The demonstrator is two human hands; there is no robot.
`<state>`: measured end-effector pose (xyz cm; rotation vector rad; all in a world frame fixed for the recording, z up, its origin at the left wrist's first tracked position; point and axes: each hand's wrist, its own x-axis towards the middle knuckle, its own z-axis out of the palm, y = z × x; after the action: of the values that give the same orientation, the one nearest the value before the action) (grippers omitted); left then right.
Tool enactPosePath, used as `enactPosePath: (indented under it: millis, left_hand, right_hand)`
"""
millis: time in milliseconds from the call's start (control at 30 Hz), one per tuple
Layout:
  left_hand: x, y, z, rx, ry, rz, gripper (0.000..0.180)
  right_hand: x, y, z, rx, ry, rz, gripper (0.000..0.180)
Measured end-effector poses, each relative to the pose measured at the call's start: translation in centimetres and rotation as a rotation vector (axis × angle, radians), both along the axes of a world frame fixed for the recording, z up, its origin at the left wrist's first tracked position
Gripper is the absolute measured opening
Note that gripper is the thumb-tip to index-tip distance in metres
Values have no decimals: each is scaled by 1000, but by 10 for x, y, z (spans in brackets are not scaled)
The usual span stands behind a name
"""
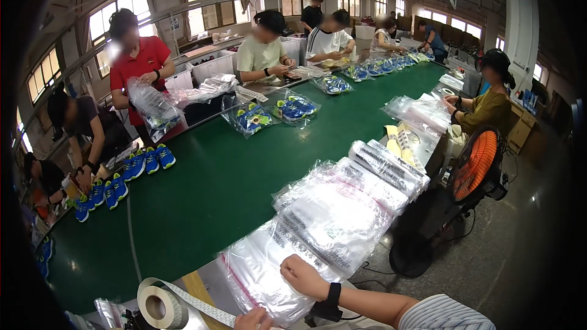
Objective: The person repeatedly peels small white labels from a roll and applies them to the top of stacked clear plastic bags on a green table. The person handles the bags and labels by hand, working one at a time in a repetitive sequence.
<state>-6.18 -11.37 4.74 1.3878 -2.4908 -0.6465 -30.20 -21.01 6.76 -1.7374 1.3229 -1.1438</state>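
Observation:
My right hand (304, 277) rests on a stack of clear plastic bags (342, 220), its fingers curled; whatever they hold is hidden. A black band circles that wrist. At the lower edge my left hand (253, 319) is partly cut off, beside the near corner of the top bag. A white label strip (205, 310) runs from a label roll (160, 307) to that hand, where the fingers close on its end. The nearest bag has a pink-red seal line and dark printing.
A green conveyor belt (202, 208) carries blue-and-lime sneakers (136, 166) and bagged sneakers (296, 108). Several people work along its far side. To the right stand an orange-lit round fan (476, 165) and a seated person (489, 101). Yellow sheets (400, 145) lie beyond the bags.

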Motion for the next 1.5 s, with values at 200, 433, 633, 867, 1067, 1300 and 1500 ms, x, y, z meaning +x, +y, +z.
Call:
enactPosePath:
  millis: [200,433,633,867,1067,1300,1500]
  left_hand:
    - [-71,-93,74,1182,1612,15,48]
    - [-79,-109,19,1185,1496,408,31]
    - [-104,-124,11,1194,1396,279,49]
    - [-47,-46,65,1440,1705,353,72]
    - [-10,42,53,1038,1671,709,45]
    - [27,124,-9,524,1147,1419,38]
    - [-14,77,-5,850,1039,874,35]
  right_hand:
    - [0,10,-10,91,120,121,14]
    - [-43,-2,18,116,-425,-87,21]
    - [-37,15,50,161,-128,311,34]
    - [-26,60,21,-410,509,287,63]
    - [-55,25,23,-165,-55,82,12]
    - [-225,14,16,-86,220,-807,25]
    - [-153,39,48,-328,162,-580,29]
